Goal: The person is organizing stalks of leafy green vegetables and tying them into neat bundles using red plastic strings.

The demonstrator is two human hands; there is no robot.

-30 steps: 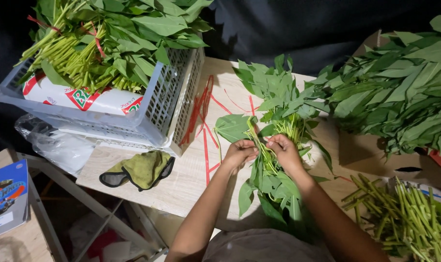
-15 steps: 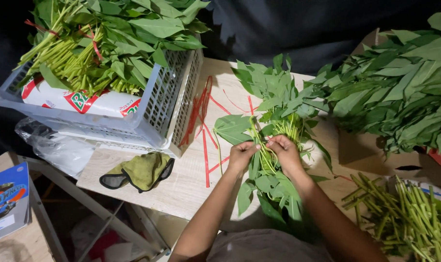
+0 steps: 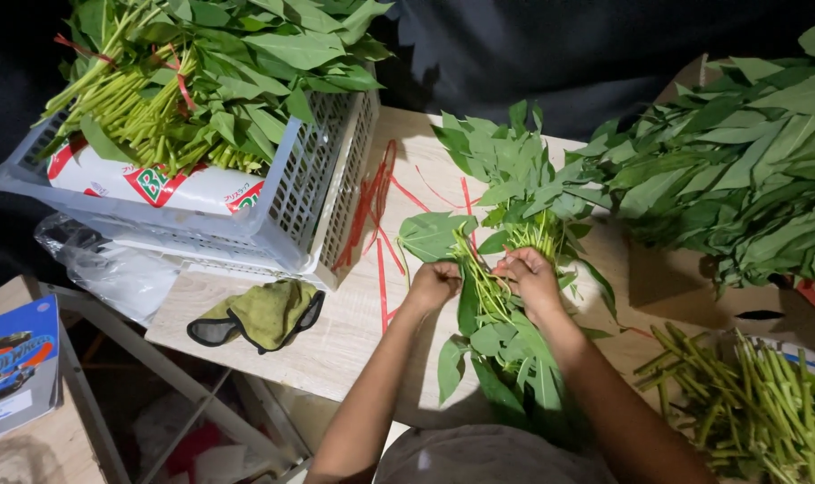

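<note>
**Two hands on a bunch of green leaves**

A bunch of leafy greens (image 3: 506,296) lies on the wooden table (image 3: 354,332), in the middle of the scene. Its big leaves fan out at the far end and more leaves hang toward the near edge of the table. The thin stems run between the two hands.

The left hand (image 3: 434,282) is curled into a loose fist just left of the stems. Its fingers are closed and touch the bunch at its left side. What they pinch is too small to tell. The right hand (image 3: 531,278) sits on the right side of the bunch. Its fingers are bent around the stems and grip them, with leaves poking out above and below the hand. The two hands are close, with only the stems between them.

Red strings (image 3: 376,215) lie on the table just left of the bunch. Farther left stands a grey plastic basket (image 3: 309,197) full of tied greens. A green cloth (image 3: 264,314) lies near it. At the far right is a big pile of leaves (image 3: 748,170), and cut stems (image 3: 748,403) lie at the near right.
</note>
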